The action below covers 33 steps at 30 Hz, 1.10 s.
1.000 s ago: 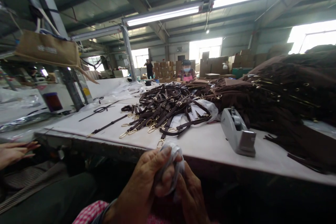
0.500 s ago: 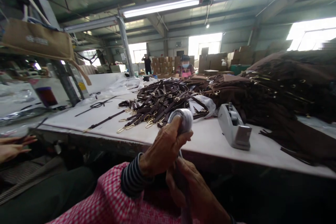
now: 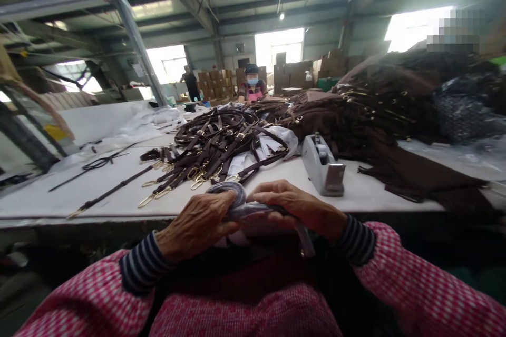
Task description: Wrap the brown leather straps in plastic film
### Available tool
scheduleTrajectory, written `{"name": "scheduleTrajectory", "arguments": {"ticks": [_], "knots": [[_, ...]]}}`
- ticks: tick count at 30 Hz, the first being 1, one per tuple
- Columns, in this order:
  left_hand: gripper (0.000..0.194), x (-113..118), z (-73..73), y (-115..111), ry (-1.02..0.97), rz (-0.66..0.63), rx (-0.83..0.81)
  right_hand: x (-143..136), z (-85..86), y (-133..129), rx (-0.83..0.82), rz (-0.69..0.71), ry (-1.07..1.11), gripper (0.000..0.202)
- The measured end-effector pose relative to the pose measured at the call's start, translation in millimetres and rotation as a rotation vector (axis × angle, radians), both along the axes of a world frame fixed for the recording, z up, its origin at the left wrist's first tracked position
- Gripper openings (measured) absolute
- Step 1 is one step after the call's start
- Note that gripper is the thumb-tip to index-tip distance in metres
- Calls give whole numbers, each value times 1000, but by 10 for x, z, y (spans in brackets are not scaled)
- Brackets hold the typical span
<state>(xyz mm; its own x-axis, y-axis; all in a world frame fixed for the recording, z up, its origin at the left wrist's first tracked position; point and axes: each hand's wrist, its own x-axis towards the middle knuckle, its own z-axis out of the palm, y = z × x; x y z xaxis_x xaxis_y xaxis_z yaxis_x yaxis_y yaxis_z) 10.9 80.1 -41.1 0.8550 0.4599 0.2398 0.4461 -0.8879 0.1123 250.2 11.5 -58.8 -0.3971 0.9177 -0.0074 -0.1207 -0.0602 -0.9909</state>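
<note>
My left hand [image 3: 197,224] and my right hand [image 3: 298,206] are closed together on a crumpled clear plastic wrapper [image 3: 237,204] held just in front of the white table's near edge [image 3: 118,211]. A dark strap [image 3: 304,237] hangs down from under my right hand. What is inside the wrapper is hidden by my fingers. My sleeves are pink checked with striped cuffs.
A heap of brown straps with gold clasps [image 3: 213,152] lies on the table beyond my hands. A grey tape dispenser [image 3: 322,171] stands to the right. A big pile of brown bags [image 3: 395,110] fills the right side. A masked person [image 3: 252,84] sits at the far end.
My hands have come level and closer to the table edge, the wrapper now held sideways between them. The view has tilted down and right, and the other person's hand at left is gone from view.
</note>
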Motion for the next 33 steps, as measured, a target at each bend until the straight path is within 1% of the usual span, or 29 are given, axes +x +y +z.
{"name": "scheduleTrajectory", "arguments": {"ticks": [3, 6, 8, 10, 12, 14, 15, 17, 18, 20, 22, 24, 26, 28, 30, 31, 33], "knots": [[21, -100, -71, 54, -28, 62, -30, 112, 147, 176, 133, 49, -122, 35], [26, -249, -152, 146, -132, 52, -56, 242, 284, 329, 332, 96, -297, 32], [28, -340, -186, 182, -169, 35, -109, 316, 337, 407, 415, 114, -360, 29], [27, -385, -177, 166, -158, 63, -197, 362, 358, 462, 475, 127, -380, 28], [27, -364, -117, 101, -135, 122, -294, 376, 361, 494, 523, 141, -389, 28], [26, -280, -17, 11, -134, 153, -401, 369, 357, 508, 547, 165, -391, 28], [27, -222, 38, -33, -150, 150, -458, 362, 353, 509, 551, 179, -396, 28], [36, -93, 141, -104, -204, 126, -572, 352, 337, 498, 565, 178, -417, 28], [41, -32, 182, -127, -228, 113, -621, 350, 323, 488, 579, 163, -434, 29], [44, 71, 236, -139, -244, 89, -672, 353, 280, 455, 599, 121, -467, 29], [42, 141, 258, -103, -224, 28, -638, 365, 215, 413, 588, 79, -465, 29], [36, 190, 253, -19, -161, -62, -559, 381, 130, 371, 612, 29, -467, 27], [28, 244, 222, 108, -74, -136, -461, 400, 27, 345, 732, -61, -556, 26], [20, 320, 165, 264, 24, -183, -329, 426, -89, 345, 919, -175, -761, 33], [17, 421, 85, 431, 117, -213, -163, 464, -207, 370, 1085, -239, -1023, 42], [17, 476, 40, 511, 163, -221, -91, 489, -263, 389, 1141, -235, -1143, 43], [22, 582, -47, 656, 223, -227, 3, 544, -363, 430, 1196, -186, -1327, 42]]}}
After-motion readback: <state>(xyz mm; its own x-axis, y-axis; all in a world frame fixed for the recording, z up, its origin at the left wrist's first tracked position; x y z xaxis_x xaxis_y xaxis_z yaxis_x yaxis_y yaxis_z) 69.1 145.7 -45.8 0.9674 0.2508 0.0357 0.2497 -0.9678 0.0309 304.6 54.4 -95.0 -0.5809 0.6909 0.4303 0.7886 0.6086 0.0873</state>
